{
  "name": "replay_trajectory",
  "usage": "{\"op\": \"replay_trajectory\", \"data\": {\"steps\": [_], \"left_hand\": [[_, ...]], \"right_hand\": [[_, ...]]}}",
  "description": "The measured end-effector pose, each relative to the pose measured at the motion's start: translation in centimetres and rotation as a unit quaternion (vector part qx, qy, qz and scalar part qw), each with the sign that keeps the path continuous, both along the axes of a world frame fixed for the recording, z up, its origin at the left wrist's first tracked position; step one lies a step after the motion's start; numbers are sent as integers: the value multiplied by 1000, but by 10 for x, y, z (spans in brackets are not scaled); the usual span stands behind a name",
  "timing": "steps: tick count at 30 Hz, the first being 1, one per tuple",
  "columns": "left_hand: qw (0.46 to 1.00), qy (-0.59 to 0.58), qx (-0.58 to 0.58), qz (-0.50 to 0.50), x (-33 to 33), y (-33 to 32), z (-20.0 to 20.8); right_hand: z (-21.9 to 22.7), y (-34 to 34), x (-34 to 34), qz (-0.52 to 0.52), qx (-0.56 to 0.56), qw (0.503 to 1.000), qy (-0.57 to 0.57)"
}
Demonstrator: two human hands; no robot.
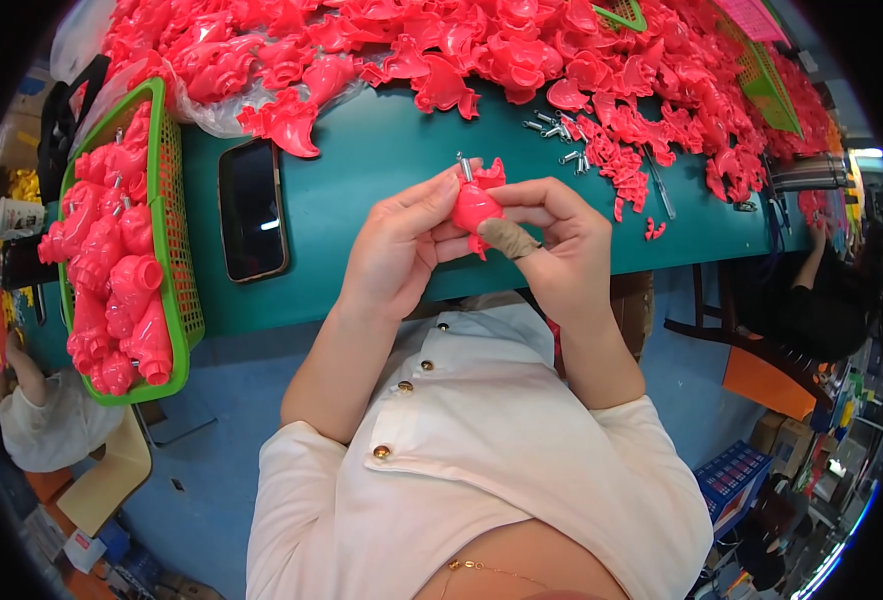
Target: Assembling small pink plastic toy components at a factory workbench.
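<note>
Between my two hands, just above the table's near edge, is a glossy pinkish-red plastic part [476,206] with a small silver metal pin [465,168] standing out of its top. My left hand [399,240] pinches it from the left, thumb near the pin. From the right, my right hand [562,240] grips it, its thumb wrapped in tan tape and pressed on the lower side. Smaller red pieces stick out at the part's upper right and underside; my fingers hide how they join.
A green basket [177,290] of assembled red parts stands at left, beside a dark phone [253,210]. Loose red shells [442,50] heap along the back. Silver pins [562,128], small red pieces [617,160] and a thin tool [661,186] lie at right. Other people sit at both sides.
</note>
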State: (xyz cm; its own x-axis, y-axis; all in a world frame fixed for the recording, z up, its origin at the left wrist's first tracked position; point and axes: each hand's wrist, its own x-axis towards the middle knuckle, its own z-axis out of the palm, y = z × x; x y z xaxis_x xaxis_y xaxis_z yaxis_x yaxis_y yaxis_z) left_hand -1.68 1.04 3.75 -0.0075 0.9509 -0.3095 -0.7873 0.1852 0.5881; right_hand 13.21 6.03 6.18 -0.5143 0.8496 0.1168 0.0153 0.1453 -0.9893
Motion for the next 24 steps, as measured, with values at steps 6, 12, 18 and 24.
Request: {"op": "replay_trajectory", "data": {"steps": [6,12,18,24], "left_hand": [[999,-18,-21,-15,-1,1,-2],[1000,5,-16,-14,6,2,6],[996,90,6,-7,16,1,4],[999,24,5,-27,8,-1,-8]], "right_hand": [[-6,0,4,5,99,992,-75],[-7,-2,3,-19,96,995,-33],[-13,-9,1,-80,258,954,-133],[-15,14,25,7,231,970,-81]]}}
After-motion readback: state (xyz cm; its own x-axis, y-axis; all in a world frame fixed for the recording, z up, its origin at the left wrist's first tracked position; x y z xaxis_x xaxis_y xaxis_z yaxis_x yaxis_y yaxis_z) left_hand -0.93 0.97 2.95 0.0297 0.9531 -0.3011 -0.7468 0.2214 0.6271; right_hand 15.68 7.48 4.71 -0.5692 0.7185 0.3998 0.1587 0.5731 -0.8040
